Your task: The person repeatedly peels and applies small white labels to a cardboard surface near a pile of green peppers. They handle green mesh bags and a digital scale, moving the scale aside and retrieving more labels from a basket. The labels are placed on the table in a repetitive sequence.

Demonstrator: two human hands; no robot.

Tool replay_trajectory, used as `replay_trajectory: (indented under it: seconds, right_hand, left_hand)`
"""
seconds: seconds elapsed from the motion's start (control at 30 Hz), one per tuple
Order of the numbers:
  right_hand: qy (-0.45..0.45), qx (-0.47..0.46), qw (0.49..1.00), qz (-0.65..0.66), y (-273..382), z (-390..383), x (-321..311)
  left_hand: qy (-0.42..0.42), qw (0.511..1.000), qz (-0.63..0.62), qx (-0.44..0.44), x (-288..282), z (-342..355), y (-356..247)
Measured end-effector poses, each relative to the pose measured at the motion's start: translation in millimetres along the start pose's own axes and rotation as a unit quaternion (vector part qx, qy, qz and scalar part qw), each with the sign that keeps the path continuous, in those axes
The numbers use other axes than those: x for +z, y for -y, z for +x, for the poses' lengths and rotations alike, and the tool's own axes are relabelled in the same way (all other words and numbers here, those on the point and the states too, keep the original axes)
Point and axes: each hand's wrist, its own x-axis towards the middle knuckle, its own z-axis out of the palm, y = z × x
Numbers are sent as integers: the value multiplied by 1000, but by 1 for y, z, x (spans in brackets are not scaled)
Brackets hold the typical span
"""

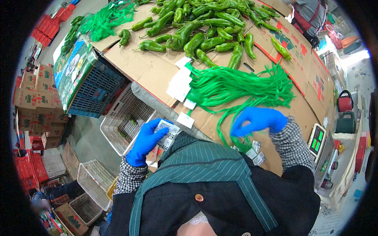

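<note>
My left hand [147,141], in a blue glove, is closed around a small stack of white printed labels [168,133] at the table's near edge. The gloved right hand [260,121] is curled into a pinch on green mesh netting [243,144], whose lower end is blurred. White labels [256,147] lie beside that netting, close to my apron. Farther in, a bundle of green mesh net bags [240,84] is spread over the cardboard, with white tags [180,84] at its left end. Green peppers [204,29] are heaped beyond it.
Cardboard [157,67] covers the table. A digital scale [315,139] sits at the right edge. White plastic crates [122,118] and a blue crate [96,84] stand to the left. More green netting [108,19] lies at the far left. Another person [309,17] stands at the far right.
</note>
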Motion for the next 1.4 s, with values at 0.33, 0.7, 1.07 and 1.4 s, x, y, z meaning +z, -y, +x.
replay_trajectory:
  seconds: [0.33,0.7,1.07,1.4]
  right_hand:
    - [-518,-178,715,-433,-3,175,30]
    - [-378,-109,919,18,-13,158,-2]
    - [-382,-191,897,112,-14,152,-16]
    - [-239,-190,952,24,29,110,17]
  left_hand:
    - [-24,999,16,-40,27,-5,-2]
    - [58,998,35,-4,39,-12,-2]
    - [37,995,61,63,39,-5,-5]
    - [-91,976,186,68,26,32,-47]
